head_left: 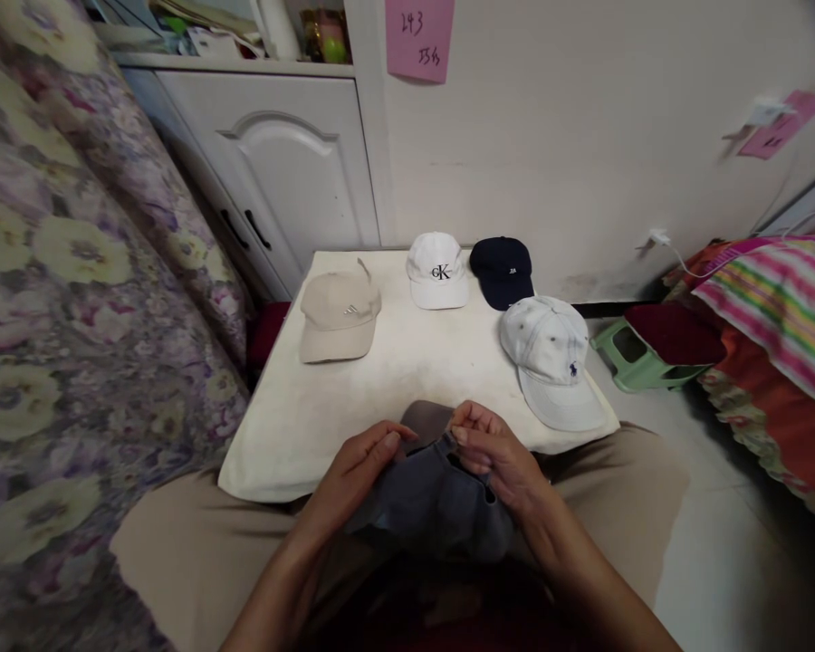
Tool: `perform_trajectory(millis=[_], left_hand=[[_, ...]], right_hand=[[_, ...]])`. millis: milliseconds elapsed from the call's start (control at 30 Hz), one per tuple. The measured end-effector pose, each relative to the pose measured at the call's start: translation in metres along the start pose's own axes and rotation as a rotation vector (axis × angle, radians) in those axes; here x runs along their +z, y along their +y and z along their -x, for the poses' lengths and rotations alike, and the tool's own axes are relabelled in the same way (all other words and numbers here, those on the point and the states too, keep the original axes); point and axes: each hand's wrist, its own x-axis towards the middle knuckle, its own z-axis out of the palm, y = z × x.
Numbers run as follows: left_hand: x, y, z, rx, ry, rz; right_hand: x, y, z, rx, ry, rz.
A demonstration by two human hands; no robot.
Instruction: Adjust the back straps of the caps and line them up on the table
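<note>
Slate-blue cap (441, 507), grey-brown brim (425, 418)
Your left fingers (384, 443) pinch its edge (417, 449); your right fingers (474, 438) pinch its strap (446, 444).

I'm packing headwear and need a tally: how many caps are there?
5: on the table, beige cap left, white cap back, navy cap beside it, pale cap right; dark cap between left hand and right hand.

Pale wall (550, 136) behind; white cabinet (285, 163) beside a floral curtain (74, 299); green stool (658, 349) on light floor tiles (713, 516).
</note>
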Motion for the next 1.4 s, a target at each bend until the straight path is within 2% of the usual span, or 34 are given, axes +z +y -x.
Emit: perform_trajectory(millis=[200, 400, 500, 700, 833, 1133, 1400], left_hand=[[0.015, 0.010, 0.003, 0.057, -0.034, -0.020], [0.033, 0.013, 0.006, 0.102, 0.159, -0.011], [0.035, 0.014, 0.006, 0.159, 0.135, -0.056], [0.035, 0.009, 0.002, 0.065, 0.092, -0.120], [0.034, 0.005, 0.000, 0.021, 0.082, -0.020], [0.030, 0.006, 0.000, -0.093, 0.001, 0.262], [0.024, 0.007, -0.004, -0.104, -0.001, 0.408]], right_hand=[[0.007, 0.000, 0.001, -0.100, 0.031, 0.226], [0.014, -0.004, 0.005, -0.208, 0.091, 0.493], [0.017, -0.005, 0.006, -0.239, 0.091, 0.548], [0.016, -0.005, 0.006, -0.204, 0.033, 0.593], [0.011, -0.008, 0.008, -0.202, -0.040, 0.712], [0.009, -0.011, 0.008, -0.304, -0.095, 0.999], [0.009, -0.013, 0.012, -0.396, -0.104, 1.152]])
